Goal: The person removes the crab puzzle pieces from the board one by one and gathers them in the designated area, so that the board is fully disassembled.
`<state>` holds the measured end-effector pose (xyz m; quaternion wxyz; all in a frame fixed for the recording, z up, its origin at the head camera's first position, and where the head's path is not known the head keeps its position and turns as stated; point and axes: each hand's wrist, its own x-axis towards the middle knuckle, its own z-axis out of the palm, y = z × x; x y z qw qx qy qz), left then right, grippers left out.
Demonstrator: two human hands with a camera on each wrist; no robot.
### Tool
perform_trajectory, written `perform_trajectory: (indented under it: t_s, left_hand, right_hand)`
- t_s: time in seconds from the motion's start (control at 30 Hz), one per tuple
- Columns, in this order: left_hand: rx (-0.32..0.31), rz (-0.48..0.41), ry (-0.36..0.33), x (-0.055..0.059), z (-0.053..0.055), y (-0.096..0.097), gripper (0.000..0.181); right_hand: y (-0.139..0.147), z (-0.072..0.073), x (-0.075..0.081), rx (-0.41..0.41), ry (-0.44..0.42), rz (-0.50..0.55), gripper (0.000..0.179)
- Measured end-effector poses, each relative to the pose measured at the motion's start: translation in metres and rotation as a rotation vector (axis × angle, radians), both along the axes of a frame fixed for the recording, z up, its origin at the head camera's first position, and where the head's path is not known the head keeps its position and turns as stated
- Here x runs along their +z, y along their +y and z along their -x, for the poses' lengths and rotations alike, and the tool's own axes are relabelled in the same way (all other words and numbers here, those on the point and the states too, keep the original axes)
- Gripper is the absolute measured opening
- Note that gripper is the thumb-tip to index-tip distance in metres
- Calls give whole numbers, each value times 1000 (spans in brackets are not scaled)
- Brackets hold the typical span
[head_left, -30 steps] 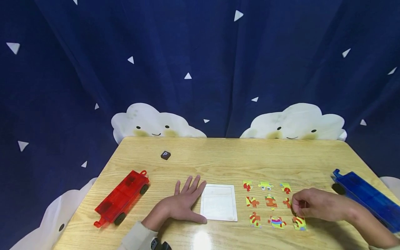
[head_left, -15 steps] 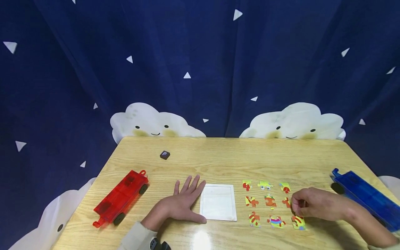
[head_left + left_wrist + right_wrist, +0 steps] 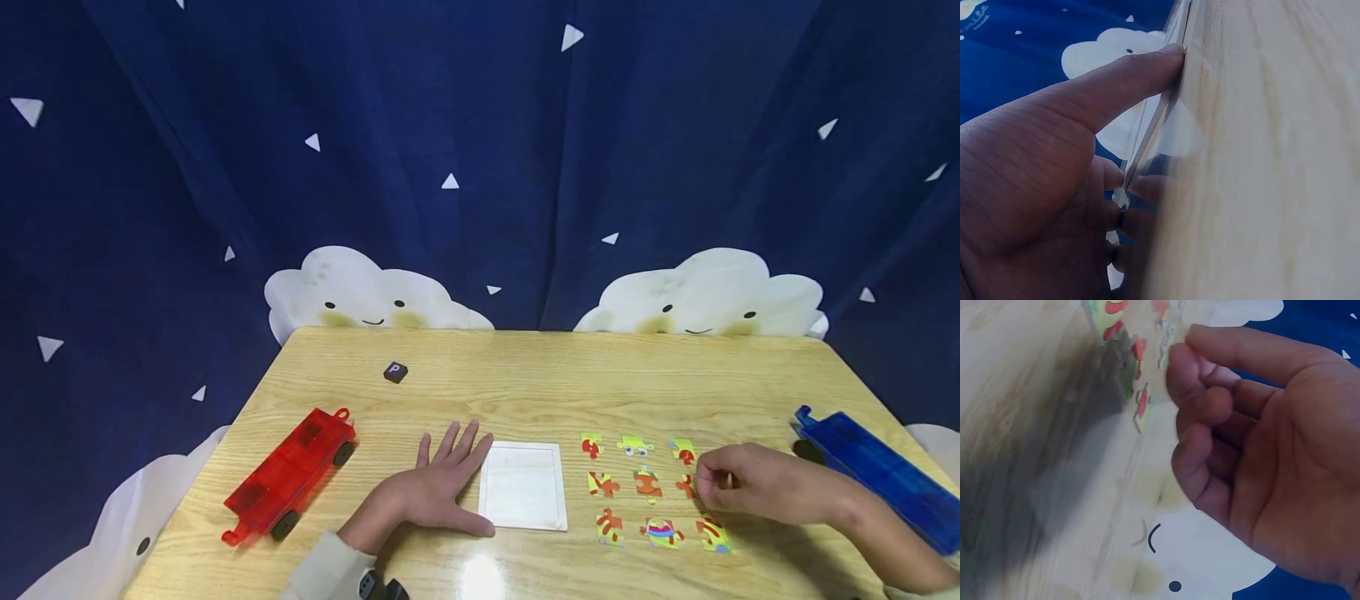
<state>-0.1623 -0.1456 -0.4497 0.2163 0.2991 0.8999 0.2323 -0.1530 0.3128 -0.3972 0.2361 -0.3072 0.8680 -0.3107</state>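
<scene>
My left hand (image 3: 442, 486) lies on the table with fingers spread, thumb and index finger at the left edge of a white square tray (image 3: 523, 487). The left wrist view shows the thumb (image 3: 1129, 78) against the tray's edge. To the right, several jigsaw pieces lie apart in rows, including an orange-centred piece (image 3: 648, 485) and a rainbow piece (image 3: 662, 532). My right hand (image 3: 757, 483) hovers beside the right column with loosely curled fingers. It partly covers the middle-right piece (image 3: 686, 486); the lower-right piece (image 3: 712, 535) lies just below. No piece shows in the curled fingers (image 3: 1200, 406).
A red toy wagon (image 3: 292, 475) stands on the left of the wooden table (image 3: 480, 383), and a blue wagon (image 3: 885, 479) on the right, partly behind my right forearm. A black block marked P (image 3: 395, 372) lies towards the back. Dark blue curtain (image 3: 420, 100) hangs behind.
My right hand has shifted slightly up and to the left, uncovering more of the lower-right piece. The left hand and the tray stay in place.
</scene>
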Motion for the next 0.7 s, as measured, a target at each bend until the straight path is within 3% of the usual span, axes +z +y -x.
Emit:
perform_trajectory:
  t_s: [0.37,0.6,0.7]
  left_hand:
    - [8,-16,-13,0,-1,-3,119]
    - [42,-36,-5,-1,-3,-4,121]
    - [41,-75,28,4,-1,-5,113]
  right_hand:
    - [-20,13,9,-38,188,50,6]
    - [-41,19,12,-76,265,85,14]
    - [-51,23,13,-89,339,91,19]
